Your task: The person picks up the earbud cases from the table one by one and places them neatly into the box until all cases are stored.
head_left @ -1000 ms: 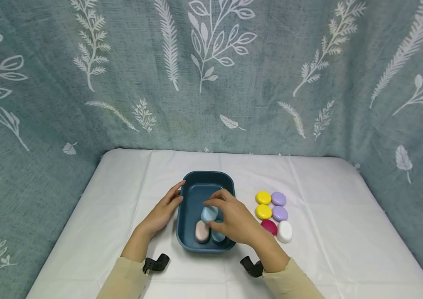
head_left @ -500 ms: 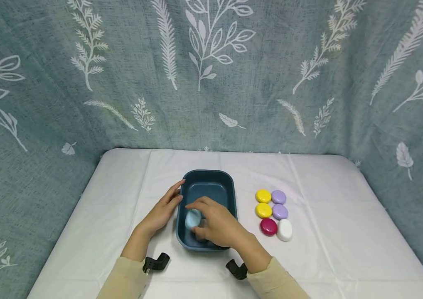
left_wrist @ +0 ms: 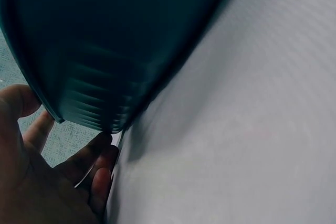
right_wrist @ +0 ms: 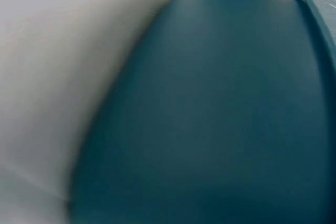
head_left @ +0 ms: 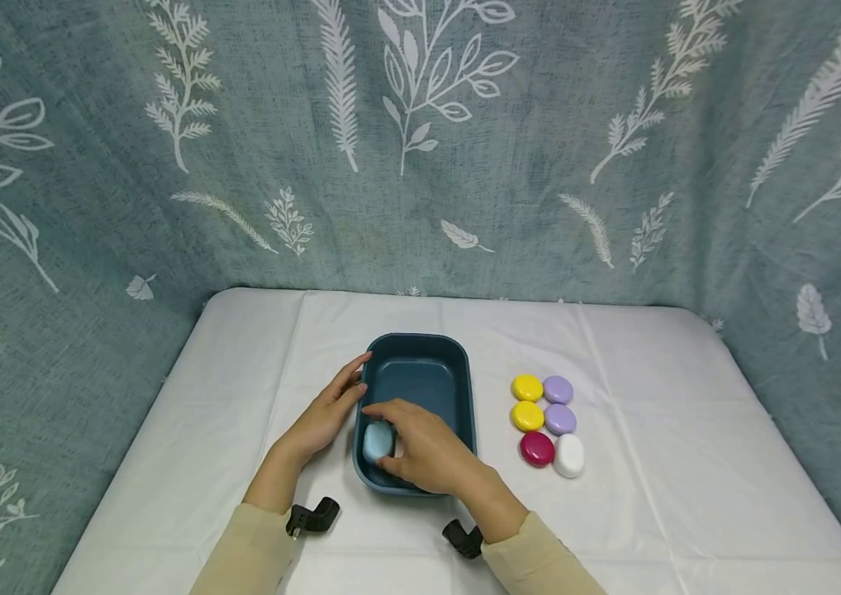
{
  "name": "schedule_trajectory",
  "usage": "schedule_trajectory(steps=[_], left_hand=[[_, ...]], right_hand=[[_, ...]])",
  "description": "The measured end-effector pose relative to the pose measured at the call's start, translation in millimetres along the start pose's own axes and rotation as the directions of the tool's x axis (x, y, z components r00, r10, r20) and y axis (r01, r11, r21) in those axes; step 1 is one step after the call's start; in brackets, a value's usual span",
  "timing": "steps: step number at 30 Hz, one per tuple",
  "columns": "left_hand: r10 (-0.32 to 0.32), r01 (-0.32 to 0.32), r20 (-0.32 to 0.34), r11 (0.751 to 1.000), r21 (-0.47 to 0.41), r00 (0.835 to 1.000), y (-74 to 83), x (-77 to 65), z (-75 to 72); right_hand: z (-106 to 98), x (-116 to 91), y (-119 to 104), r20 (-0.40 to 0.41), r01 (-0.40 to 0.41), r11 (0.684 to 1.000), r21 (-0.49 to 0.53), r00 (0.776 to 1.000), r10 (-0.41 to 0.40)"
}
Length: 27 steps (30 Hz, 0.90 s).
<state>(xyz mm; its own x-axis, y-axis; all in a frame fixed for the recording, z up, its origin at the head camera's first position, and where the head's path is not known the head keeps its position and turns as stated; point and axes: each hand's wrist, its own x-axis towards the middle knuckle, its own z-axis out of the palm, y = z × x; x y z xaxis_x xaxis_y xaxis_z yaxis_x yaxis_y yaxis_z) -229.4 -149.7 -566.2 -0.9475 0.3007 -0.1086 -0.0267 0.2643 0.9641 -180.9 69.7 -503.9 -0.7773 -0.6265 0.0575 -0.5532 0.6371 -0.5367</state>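
My right hand [head_left: 424, 446] reaches into a dark teal rectangular tub [head_left: 420, 372] and pinches a light blue, smooth rounded piece [head_left: 379, 442] between thumb and fingers, by the near left wall. Whatever lies under the palm is hidden. Against the tub's left side rests my left hand [head_left: 324, 417], its fingers extended along the rim. In the left wrist view, the fingers [left_wrist: 84, 156] touch the tub's end wall [left_wrist: 94, 93]. The right wrist view is mostly filled by the tub's outer wall [right_wrist: 210, 103], with a bit of a hand above its edge.
Right of the tub, on the white cloth [head_left: 658, 397], lie two yellow pieces [head_left: 528, 416], two lilac pieces [head_left: 559, 419], a crimson piece [head_left: 537, 449] and a white oval piece [head_left: 569, 456], grouped closely. A patterned green curtain [head_left: 361, 231] surrounds the table.
My right hand has carried the light blue piece leftward and lower inside the tub. The pinkish piece and another blue one, seen earlier, are now covered by the hand. My left hand stays put.
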Motion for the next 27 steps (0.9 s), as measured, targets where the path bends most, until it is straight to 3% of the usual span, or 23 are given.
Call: schedule_trajectory(steps=[27], left_hand=[[0.012, -0.012, -0.001, 1.000, 0.004, 1.000, -0.9, 0.4, -0.6]], right_hand=[[13.9, 3.8, 10.3, 0.058, -0.040, 0.999, 0.001, 0.998, 0.040]])
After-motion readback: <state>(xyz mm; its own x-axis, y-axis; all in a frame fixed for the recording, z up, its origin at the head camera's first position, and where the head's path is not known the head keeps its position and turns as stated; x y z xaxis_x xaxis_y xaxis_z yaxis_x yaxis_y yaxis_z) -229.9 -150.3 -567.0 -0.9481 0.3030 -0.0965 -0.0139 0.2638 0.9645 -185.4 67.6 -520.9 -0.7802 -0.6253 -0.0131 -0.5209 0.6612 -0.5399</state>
